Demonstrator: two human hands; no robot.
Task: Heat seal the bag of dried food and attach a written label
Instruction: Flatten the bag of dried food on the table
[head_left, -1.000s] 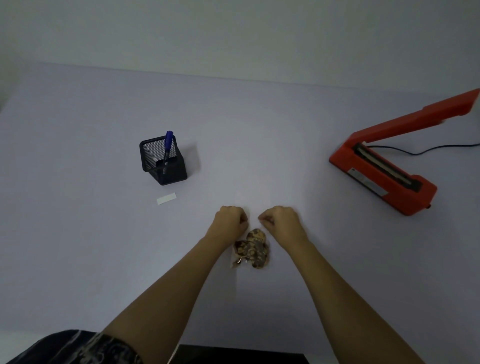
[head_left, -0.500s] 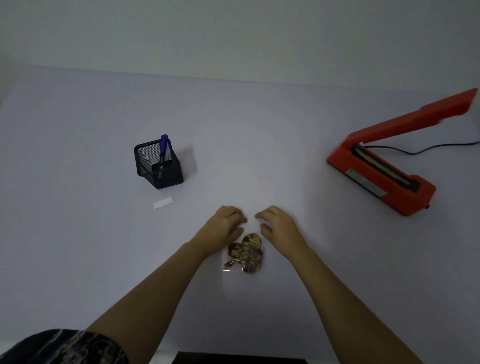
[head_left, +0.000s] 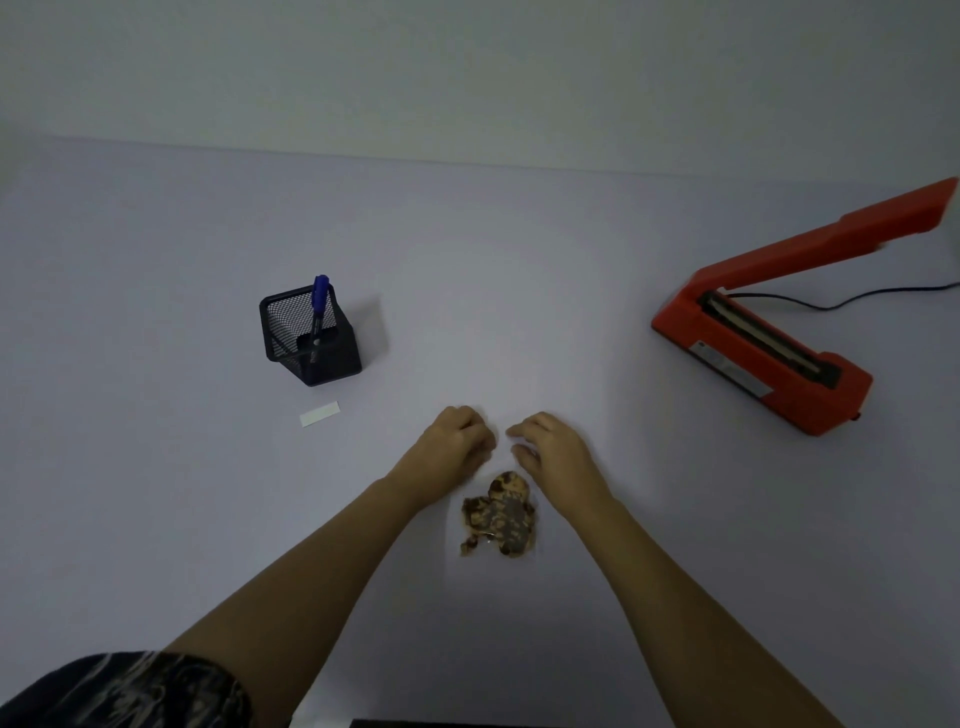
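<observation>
The bag of dried food (head_left: 498, 514) lay on the table (head_left: 156, 493), closest. Just past it, the left hand (head_left: 457, 447) was curled; I could not tell if it held anything. The right hand (head_left: 553, 449) was loose, holding nothing. Farther off sat the label (head_left: 320, 414) and red sealer (head_left: 763, 348).

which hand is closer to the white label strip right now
Left. The left hand lies to the right of the label strip, slightly nearer the person; the right hand is farther right, beyond the left hand.
</observation>
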